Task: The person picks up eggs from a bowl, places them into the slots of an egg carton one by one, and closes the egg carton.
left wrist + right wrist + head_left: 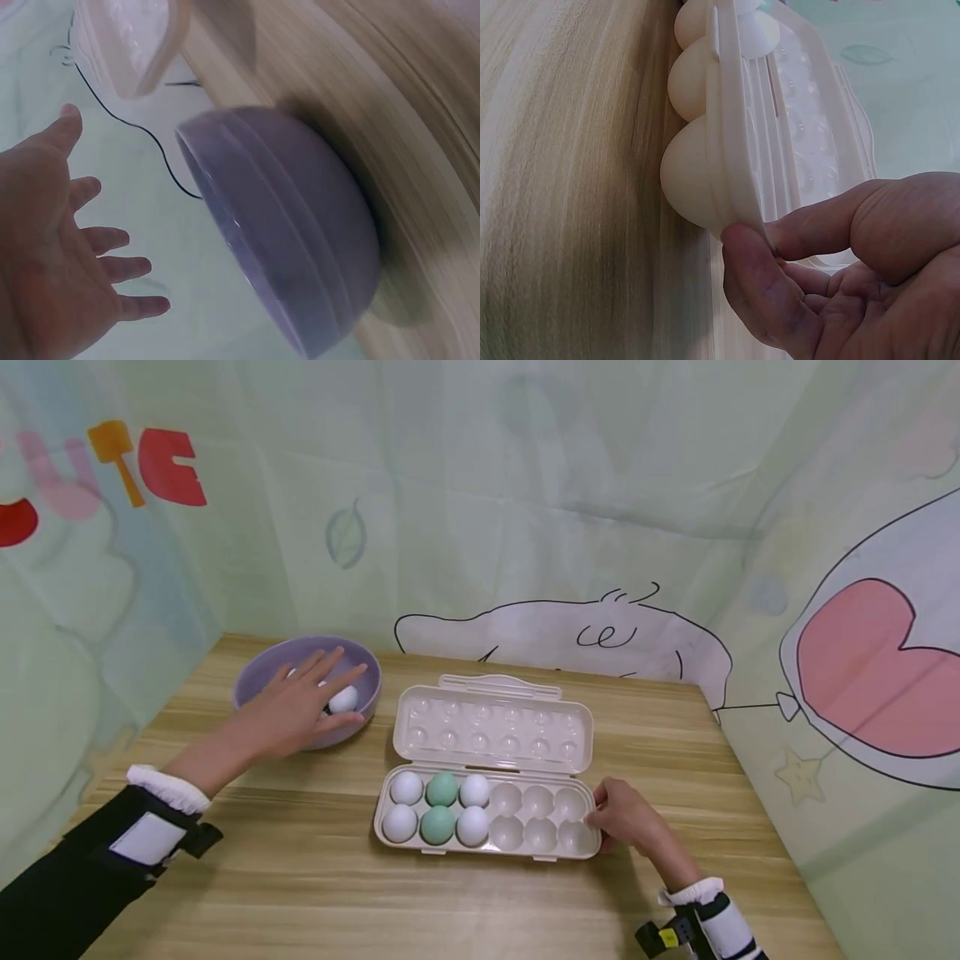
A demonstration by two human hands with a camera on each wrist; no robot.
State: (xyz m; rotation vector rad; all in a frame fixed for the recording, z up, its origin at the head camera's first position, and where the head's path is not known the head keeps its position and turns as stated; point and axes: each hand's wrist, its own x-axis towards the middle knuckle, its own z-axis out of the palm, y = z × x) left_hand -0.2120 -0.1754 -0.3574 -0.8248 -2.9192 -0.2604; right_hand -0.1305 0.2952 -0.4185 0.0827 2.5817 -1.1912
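Observation:
My left hand (288, 706) is spread above a purple bowl (367, 672), fingers extended and holding nothing. Inside the bowl a white egg (343, 698) shows beside the fingers; the hand hides part of the contents. In the left wrist view the same hand (60, 247) stands apart from the bowl's rim. A pale plastic egg carton (540, 835) lies with its lid (491, 735) raised at the back. White eggs (406, 787) and green eggs (442, 789) fill its left half; the right-hand cups are bare. My right hand (630, 818) pinches the carton's right end between thumb and fingers.
Under everything is a wood-grain table (315, 877). A printed cloth backdrop (480, 510) rises at the table's rear and sides. The bowl stands at the back left, a short distance from the carton lid.

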